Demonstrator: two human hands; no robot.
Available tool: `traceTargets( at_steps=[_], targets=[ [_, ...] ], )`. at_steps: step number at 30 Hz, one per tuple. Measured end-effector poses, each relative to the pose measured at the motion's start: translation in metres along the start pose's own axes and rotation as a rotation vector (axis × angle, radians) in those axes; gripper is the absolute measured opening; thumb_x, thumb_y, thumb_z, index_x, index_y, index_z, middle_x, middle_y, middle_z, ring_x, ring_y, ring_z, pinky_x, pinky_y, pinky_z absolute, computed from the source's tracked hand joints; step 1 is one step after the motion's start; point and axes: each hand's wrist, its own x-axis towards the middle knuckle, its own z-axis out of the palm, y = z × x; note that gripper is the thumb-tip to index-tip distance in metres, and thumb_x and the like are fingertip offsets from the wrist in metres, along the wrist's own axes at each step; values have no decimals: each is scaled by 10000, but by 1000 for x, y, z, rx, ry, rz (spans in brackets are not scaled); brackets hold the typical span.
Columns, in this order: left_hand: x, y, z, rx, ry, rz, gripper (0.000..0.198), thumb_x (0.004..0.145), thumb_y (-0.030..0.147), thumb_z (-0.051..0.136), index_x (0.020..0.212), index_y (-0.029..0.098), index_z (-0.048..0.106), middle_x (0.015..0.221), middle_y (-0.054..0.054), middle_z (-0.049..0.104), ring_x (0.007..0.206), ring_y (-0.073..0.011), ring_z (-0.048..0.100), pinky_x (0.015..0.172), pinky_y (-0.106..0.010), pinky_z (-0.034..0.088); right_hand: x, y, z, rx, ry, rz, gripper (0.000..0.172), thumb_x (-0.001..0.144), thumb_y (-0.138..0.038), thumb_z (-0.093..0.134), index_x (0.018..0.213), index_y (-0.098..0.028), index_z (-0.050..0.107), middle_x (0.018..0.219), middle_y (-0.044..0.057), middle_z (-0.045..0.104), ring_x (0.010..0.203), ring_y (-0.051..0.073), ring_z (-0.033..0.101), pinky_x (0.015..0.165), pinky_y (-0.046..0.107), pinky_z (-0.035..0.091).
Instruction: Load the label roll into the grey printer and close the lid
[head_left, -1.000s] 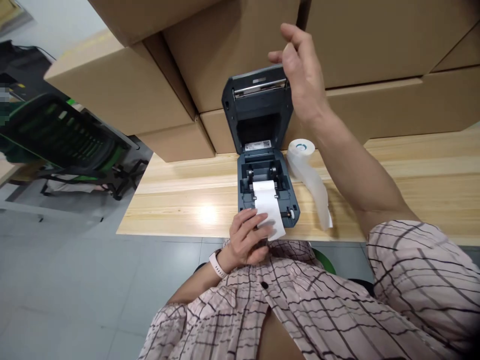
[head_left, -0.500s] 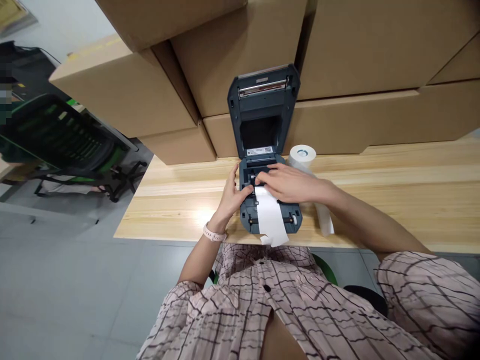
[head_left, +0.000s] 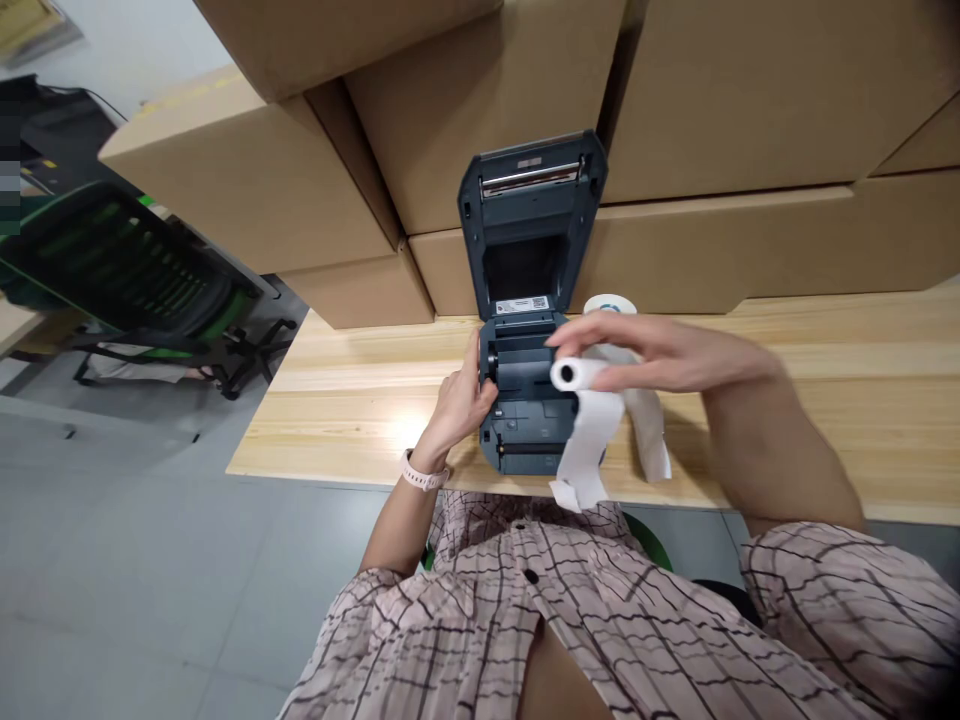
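Over table, right-hand fingers pinch paper roll

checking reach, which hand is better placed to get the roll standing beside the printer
Probably right: the right hand hovers just in front of the standing roll, though it holds the small roll. The left hand is on the printer's far side.

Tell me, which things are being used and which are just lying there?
In use: printer, touched by the left hand; small paper roll, in the right hand.
Lying about: second paper roll, cardboard boxes, chair.
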Motion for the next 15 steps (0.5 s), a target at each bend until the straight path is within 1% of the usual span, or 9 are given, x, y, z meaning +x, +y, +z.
traceTargets(
  at_steps=[2,4,5,6,8,9,11,13,15],
  targets=[
    [-2,0,1,49,-5,-15,937,905,241,522,1755,201,131,1040,-96,791,824,-253,714,905,-462,541,-35,-4,-17,70,107,-17,458,994,-440,731,1438,-410,625,1160,56,794,1019,206,783,810,359,627],
    [-4,1,3,79,5,-43,915,904,233,498,1752,196,156,996,-82,775,784,-234,695,888,-439,534,-75,-1,-25,128,242,3,458,981,-451,748,1426,-456,637,1081,67,811,901,210,800,722,377,619],
    [-5,3,3,83,12,-52,896,905,229,491,1747,199,187,975,-74,767,782,-228,691,884,-426,530,-94,2,-27,144,311,35,454,969,-462,757,1411,-457,651,1064,84,814,883,226,803,704,392,620],
    [-5,4,4,84,21,-57,876,906,225,485,1741,201,221,955,-68,760,792,-224,691,883,-413,524,-112,7,-26,152,376,95,442,955,-469,770,1386,-452,672,1060,95,812,889,241,803,710,401,629],
    [-6,6,4,93,30,-63,842,913,216,472,1729,192,264,926,-61,747,817,-220,688,885,-395,511,-139,17,-21,164,454,273,437,932,-473,792,1357,-443,696,1103,93,800,953,250,797,773,393,651],
    [-6,7,4,100,28,-68,834,917,214,467,1726,184,269,916,-59,742,819,-217,683,883,-387,505,-148,23,-18,170,474,373,453,923,-479,803,1360,-437,696,1134,83,791,994,244,789,816,379,656],
    [-7,8,4,108,21,-78,830,925,209,459,1728,170,255,902,-51,732,813,-207,672,877,-371,498,-155,35,-11,185,505,530,529,903,-503,820,1404,-414,672,1187,69,774,1064,231,770,899,349,645],
    [-8,9,3,104,21,-85,831,930,202,454,1732,179,238,897,-37,723,801,-193,662,864,-354,494,-151,47,-5,230,551,592,622,877,-534,842,1445,-381,640,1205,68,770,1104,230,758,950,335,624],
    [-8,10,3,94,21,-96,831,935,199,450,1736,192,227,894,-27,714,791,-185,658,854,-347,495,-140,59,1,327,599,605,664,862,-540,856,1456,-362,619,1207,73,777,1115,238,756,979,357,610]
  ],
)
